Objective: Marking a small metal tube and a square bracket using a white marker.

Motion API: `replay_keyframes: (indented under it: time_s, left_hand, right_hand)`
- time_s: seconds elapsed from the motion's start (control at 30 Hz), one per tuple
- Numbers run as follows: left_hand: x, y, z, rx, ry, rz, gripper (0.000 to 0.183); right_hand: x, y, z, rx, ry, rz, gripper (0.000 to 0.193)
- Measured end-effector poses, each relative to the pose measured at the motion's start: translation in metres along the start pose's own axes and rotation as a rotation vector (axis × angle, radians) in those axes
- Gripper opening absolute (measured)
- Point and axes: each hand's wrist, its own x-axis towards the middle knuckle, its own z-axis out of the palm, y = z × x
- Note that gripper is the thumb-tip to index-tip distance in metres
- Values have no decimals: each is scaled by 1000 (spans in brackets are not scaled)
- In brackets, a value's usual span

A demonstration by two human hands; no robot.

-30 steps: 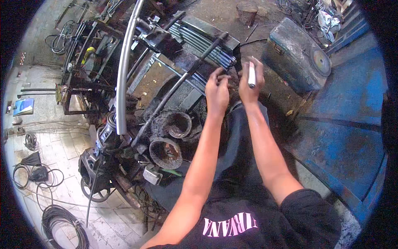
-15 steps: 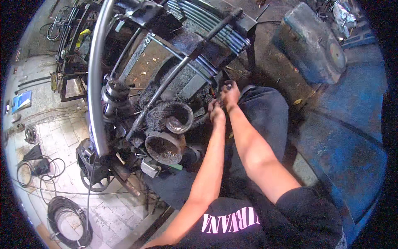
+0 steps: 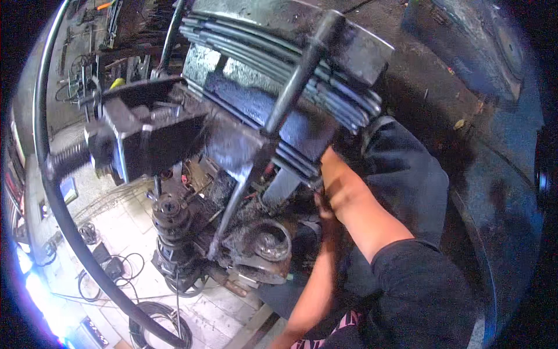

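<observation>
My left hand (image 3: 325, 205) is low in the shadow beside the greasy metal machine, its fingers dark and hard to make out. My right hand is hidden behind the lower metal bars (image 3: 290, 160); only the wrist and forearm (image 3: 363, 206) show, reaching in past their ends. What either hand holds cannot be seen. Above them lies a stack of long metal bars (image 3: 343, 96), crossed by a thick dark rod (image 3: 299, 78). Left of my left hand is a round, grease-coated metal cup (image 3: 273, 244).
A threaded screw (image 3: 70, 158) and a heavy metal block (image 3: 157, 142) jut out at left, above a stacked metal cylinder (image 3: 171, 218). A long curved bar (image 3: 75, 244) crosses the left side. Coiled cable (image 3: 142, 323) lies on the tiles; a blue sheet (image 3: 505, 203) is at right.
My view has shifted nearer the bar stack, which appears larger. My right hand, visible before near the bar ends, is now hidden behind them. My left hand is now in deeper shadow.
</observation>
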Motion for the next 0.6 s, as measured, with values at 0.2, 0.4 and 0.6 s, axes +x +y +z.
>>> replay_keyframes:
  time_s: [0.2, 0.4, 0.6]
  left_hand:
    - [4, -16, -30, 157, 44, 55, 60]
    - [11, -31, -53, 256, 128, 48, 60]
    - [26, -55, -19, 281, 135, 16, 60]
  right_hand:
    - [3, -17, -4, -69, 20, -166, 38]
    - [7, -10, -3, -220, 29, -293, 37]
    - [17, -2, -26, -453, 80, -479, 36]
